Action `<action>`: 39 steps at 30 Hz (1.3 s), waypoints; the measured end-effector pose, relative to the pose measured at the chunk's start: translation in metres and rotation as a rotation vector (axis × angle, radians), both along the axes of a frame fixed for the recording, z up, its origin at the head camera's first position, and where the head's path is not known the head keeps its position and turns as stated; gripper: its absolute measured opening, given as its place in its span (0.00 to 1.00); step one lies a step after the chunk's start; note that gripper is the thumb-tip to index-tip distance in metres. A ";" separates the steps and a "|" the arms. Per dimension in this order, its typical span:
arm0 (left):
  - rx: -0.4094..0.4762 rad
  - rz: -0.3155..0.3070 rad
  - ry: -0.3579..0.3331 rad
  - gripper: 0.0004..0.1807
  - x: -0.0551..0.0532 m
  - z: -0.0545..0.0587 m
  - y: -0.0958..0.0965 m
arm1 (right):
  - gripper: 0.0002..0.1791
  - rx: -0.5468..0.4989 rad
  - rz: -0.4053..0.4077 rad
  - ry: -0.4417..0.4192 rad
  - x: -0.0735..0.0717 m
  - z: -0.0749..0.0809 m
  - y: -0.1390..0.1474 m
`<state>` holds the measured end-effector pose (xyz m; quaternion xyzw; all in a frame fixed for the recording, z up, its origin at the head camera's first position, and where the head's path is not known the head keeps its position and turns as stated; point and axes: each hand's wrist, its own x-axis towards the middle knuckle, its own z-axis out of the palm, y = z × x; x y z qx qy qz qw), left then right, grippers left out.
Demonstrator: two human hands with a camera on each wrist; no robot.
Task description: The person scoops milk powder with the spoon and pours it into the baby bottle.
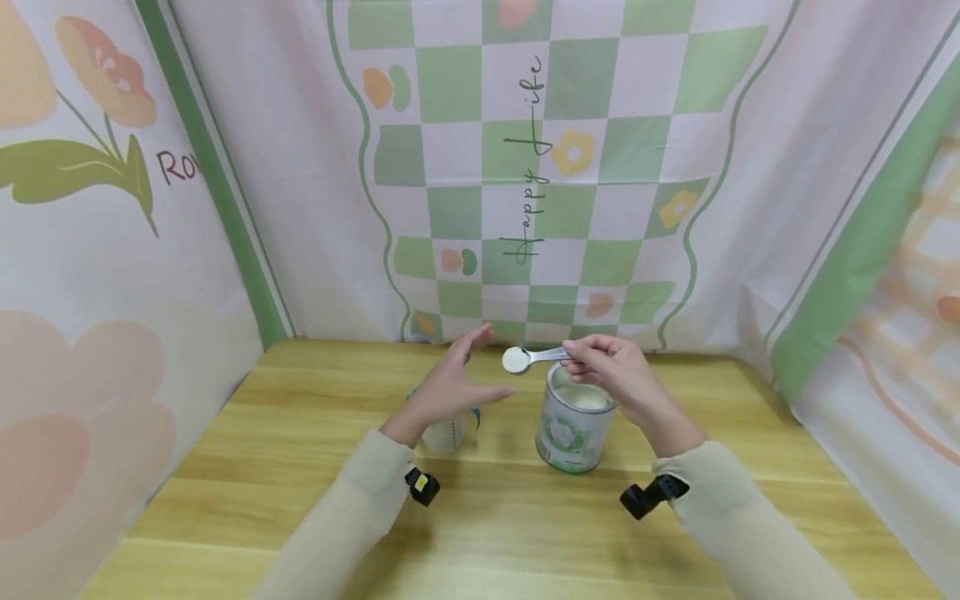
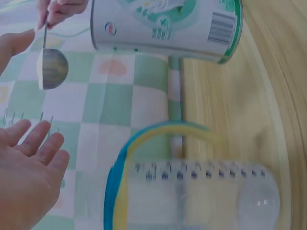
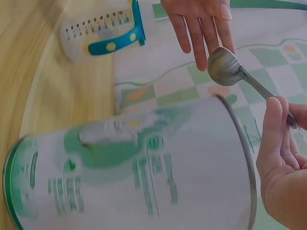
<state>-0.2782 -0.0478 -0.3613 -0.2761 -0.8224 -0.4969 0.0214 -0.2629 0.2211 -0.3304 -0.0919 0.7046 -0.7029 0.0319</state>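
Observation:
My right hand (image 1: 621,377) pinches the handle of a metal measuring spoon (image 1: 516,360), its bowl heaped with white powder. It is held level over the left rim of an open tin (image 1: 572,437) of white powder, printed with green patterns. My left hand (image 1: 444,390) is held in the air left of the spoon bowl, thumb and fingers spread apart, with nothing in it. Under that hand, mostly hidden in the head view, stands a clear baby bottle (image 3: 98,29) with measuring marks and a blue-and-yellow handle (image 2: 114,184). Its body (image 2: 201,191) looks see-through in the left wrist view.
A wooden table (image 1: 487,533) bears the tin and the bottle, with the bottle to the left. Behind it hangs a green-and-white checked cloth (image 1: 510,208). Printed curtains (image 1: 82,275) close off the sides. Black wrist cameras (image 1: 422,486) are strapped over both sleeves.

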 end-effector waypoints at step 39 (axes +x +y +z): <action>-0.019 0.135 -0.199 0.47 -0.001 -0.060 -0.070 | 0.13 -0.008 0.045 0.006 -0.001 -0.013 -0.089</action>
